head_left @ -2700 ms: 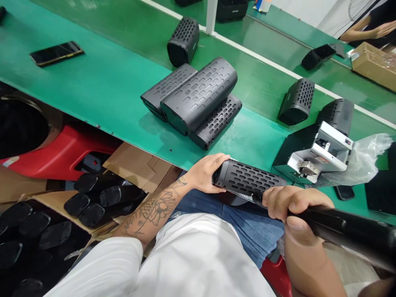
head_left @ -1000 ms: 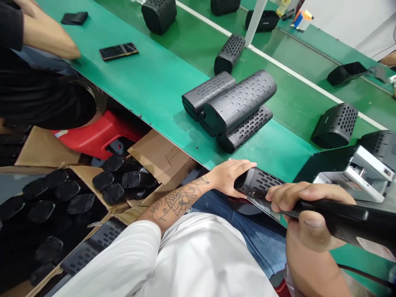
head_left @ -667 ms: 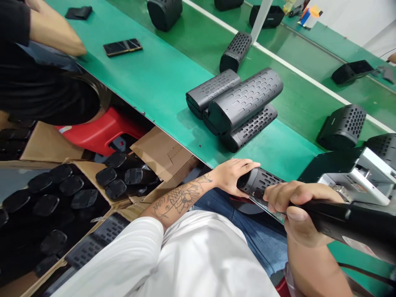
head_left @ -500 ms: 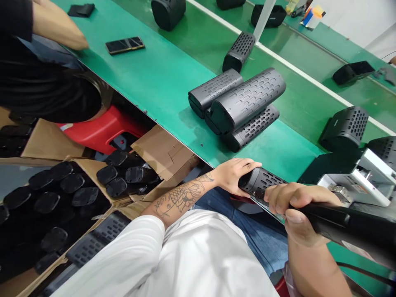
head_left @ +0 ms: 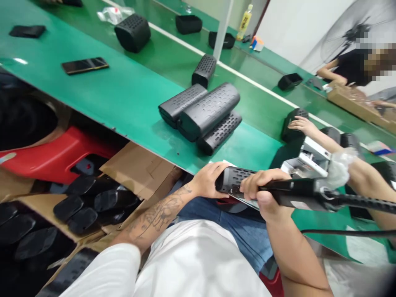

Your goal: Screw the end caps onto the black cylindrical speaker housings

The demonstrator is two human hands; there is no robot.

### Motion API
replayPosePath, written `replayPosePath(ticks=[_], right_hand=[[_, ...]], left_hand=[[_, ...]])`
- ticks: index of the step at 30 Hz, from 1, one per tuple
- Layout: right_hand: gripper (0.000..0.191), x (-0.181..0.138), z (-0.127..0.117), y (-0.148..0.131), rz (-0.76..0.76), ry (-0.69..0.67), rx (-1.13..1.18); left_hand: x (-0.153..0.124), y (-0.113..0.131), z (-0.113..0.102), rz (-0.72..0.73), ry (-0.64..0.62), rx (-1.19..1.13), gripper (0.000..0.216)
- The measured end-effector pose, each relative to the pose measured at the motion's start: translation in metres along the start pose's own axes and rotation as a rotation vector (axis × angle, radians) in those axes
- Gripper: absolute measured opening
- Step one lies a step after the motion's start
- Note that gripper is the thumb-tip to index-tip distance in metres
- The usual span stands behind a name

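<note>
My left hand (head_left: 208, 180) is closed around the end of a black perforated housing (head_left: 237, 175) lying at the table's near edge. In my right hand (head_left: 267, 192) is a black electric screwdriver (head_left: 298, 193), held almost level with its cable running off to the right. Its tip points at the lower side of the housing near my left fingers; whether it touches a screw I cannot tell. Just beyond, a larger black housing (head_left: 212, 109) rests on top of two others, one on the left (head_left: 182, 103) and one on the right (head_left: 221, 131).
A white metal device (head_left: 309, 159) stands right of my hands. Beside it a co-worker's hand (head_left: 301, 124) touches another housing (head_left: 289, 131). A phone (head_left: 85, 65) lies on the green table (head_left: 130, 107). Below are cardboard boxes (head_left: 139, 167) of black housings and a red stool (head_left: 62, 152).
My view has swung to the right. A co-worker's arm now reaches in from the right to a housing. Both my hands keep their hold on the housing and screwdriver.
</note>
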State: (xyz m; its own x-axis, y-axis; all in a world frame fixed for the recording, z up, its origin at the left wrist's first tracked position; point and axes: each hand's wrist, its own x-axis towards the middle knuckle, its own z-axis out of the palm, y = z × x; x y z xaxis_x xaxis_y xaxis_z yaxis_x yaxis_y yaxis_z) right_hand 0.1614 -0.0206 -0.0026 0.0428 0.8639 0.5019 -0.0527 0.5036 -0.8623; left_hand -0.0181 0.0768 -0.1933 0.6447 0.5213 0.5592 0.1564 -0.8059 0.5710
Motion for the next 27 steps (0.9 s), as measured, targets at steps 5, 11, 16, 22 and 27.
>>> replayPosePath(ticks=[5,11,16,22,27], right_hand=[[0.027,0.013,-0.072,-0.03,-0.222,0.587,-0.334],[0.024,0.026,-0.178,-0.006,-0.229,1.093,-0.649],[0.024,0.013,-0.199,0.01,-0.159,1.069,-0.643],[0.025,0.005,-0.184,0.004,-0.119,1.06,-0.604],[0.027,-0.009,-0.163,-0.026,-0.255,1.029,-0.514]], left_hand=[[-0.071,0.057,0.038,-0.195,0.35,0.263,0.127],[-0.092,0.093,0.059,0.241,0.003,0.096,0.07],[-0.001,0.094,0.025,0.642,-0.231,0.059,0.04],[0.117,0.083,-0.015,0.48,-0.632,0.193,0.114],[0.123,0.09,0.005,0.123,-0.53,0.512,0.125]])
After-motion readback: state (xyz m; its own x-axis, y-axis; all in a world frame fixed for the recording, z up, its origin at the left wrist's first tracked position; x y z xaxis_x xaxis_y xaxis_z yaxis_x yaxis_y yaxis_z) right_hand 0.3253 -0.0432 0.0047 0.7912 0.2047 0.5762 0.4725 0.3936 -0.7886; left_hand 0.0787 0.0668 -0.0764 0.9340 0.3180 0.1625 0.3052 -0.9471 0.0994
